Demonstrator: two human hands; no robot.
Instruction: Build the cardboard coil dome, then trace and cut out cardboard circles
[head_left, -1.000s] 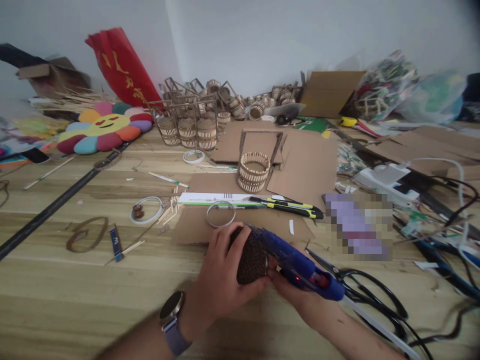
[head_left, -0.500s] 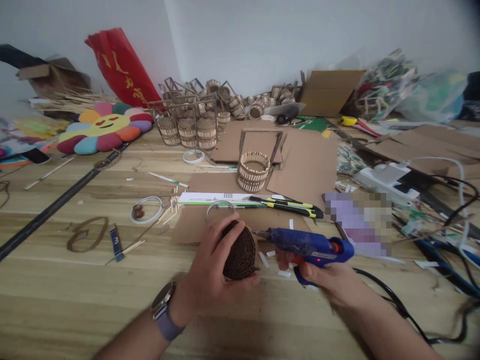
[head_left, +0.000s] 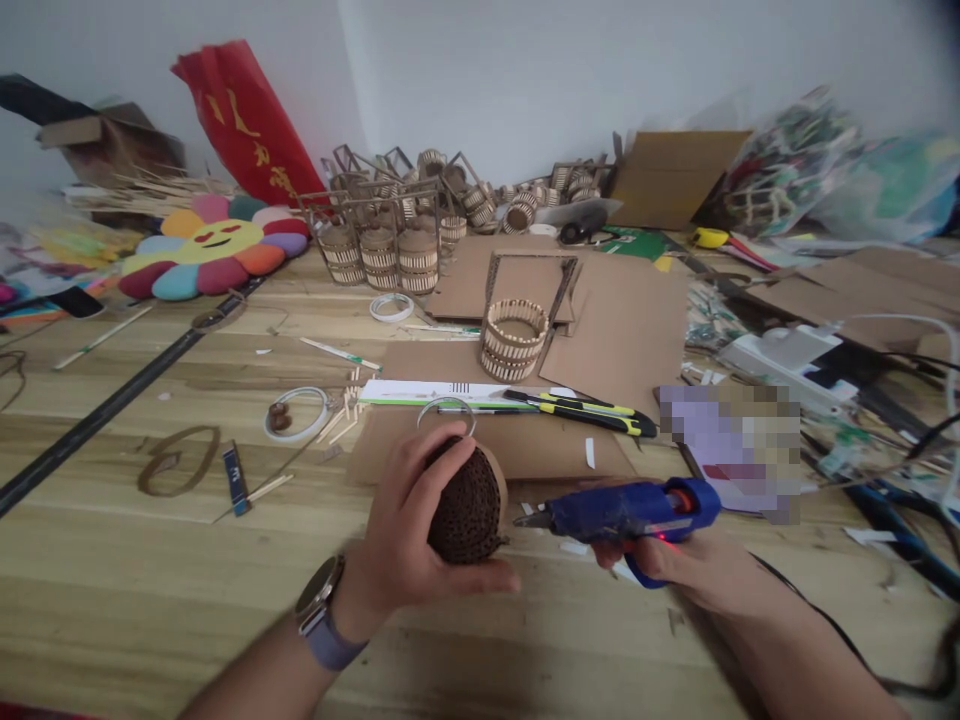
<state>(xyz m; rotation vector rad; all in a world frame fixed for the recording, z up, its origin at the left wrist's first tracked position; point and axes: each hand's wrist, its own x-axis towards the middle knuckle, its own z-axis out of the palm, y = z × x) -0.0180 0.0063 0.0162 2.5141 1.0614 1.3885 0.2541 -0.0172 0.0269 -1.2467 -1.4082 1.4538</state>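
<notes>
My left hand is wrapped around a round dark-brown coil of corrugated cardboard, whose ridged face points toward me. A paler rim shows along its right edge, and a loose strip end sticks out at the lower right. In my right hand is a blue hot glue gun with a small red light on. Its nozzle points left, a little to the right of the coil and apart from it. Behind them, a small basket of pale sticks with a tall brown handle stands on cardboard.
A utility knife lies by a white strip on cardboard. Rolls of white tape, matchsticks and paper scraps are scattered about. Finished baskets stand at the back. A power strip and cables lie at the right.
The glue gun's nozzle has dropped lower and drawn away from the coil's edge. My left hand and the coil have shifted slightly left, and the camera view has moved a little.
</notes>
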